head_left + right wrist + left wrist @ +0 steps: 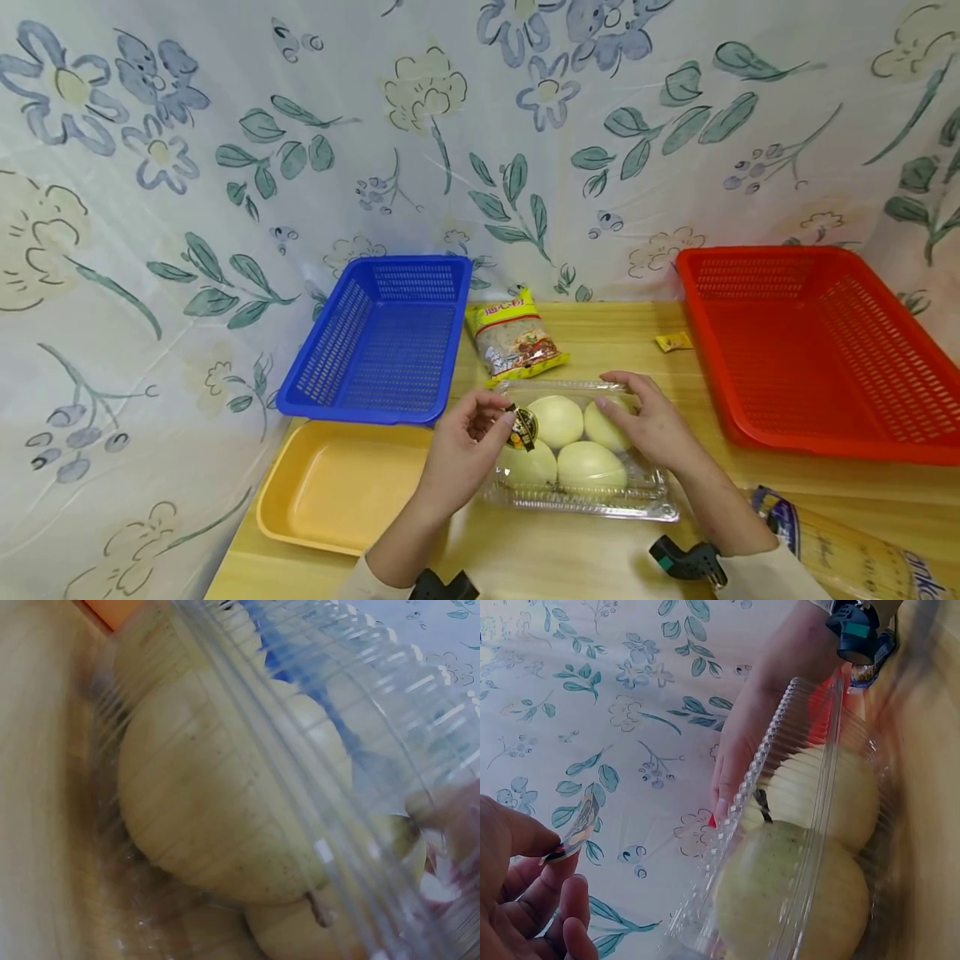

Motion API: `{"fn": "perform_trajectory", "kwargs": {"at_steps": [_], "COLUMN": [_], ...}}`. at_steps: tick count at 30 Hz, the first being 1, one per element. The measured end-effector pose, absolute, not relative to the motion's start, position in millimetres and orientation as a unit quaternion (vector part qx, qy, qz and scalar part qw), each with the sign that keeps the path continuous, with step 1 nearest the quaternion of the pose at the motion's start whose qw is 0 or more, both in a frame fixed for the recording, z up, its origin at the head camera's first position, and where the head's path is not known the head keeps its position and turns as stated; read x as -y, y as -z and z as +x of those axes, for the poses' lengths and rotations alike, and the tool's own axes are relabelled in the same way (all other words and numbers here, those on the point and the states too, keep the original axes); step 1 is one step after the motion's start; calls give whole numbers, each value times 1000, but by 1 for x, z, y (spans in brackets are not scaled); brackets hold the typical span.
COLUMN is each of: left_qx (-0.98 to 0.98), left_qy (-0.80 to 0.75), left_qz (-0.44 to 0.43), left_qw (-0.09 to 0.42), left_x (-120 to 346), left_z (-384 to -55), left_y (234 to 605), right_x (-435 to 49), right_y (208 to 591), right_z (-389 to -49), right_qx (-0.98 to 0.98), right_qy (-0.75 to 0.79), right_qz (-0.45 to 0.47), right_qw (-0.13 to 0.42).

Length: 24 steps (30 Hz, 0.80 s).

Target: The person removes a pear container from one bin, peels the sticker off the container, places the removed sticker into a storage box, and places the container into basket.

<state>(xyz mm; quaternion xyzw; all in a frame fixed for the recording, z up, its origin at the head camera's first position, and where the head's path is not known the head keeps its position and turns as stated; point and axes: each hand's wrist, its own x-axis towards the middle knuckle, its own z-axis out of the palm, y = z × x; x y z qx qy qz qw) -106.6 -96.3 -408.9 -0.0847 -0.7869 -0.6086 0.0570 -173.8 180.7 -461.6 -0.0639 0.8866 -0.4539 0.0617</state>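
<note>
Left hand [465, 456], sticker [526, 428] (round) in pinch

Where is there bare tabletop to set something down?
Bare wood: behind the fruit box, between the printed bag and small packet; also before the box, between left arm and right arm. Crowded: left, around blue basket and yellow tray.

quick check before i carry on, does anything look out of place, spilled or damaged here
Nothing looks spilled or damaged. One oddity: the round black and gold sticker is curled in the left hand, held apart from the clear plastic box of pale yellow fruit, rather than lying flat.
</note>
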Motion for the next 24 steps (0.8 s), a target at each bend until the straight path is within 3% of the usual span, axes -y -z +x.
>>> {"fn": "perform_trajectory", "kwargs": {"at_steps": [13,24], "left_qx": [830,825], "left_qy": [546,534], "left_qz": [-81,-118], "left_qw": [-77,-143], "left_x": [162,223], "left_z": [-90,-76], "left_y": [419,435], "right_x": [-180,-182], "right_y": [462,466], "right_z": [-172,-174], "right_qx": [-882,-885], "right_qy": [463,458], "right_qz": [-60,-65], "right_qw": [64,54]}}
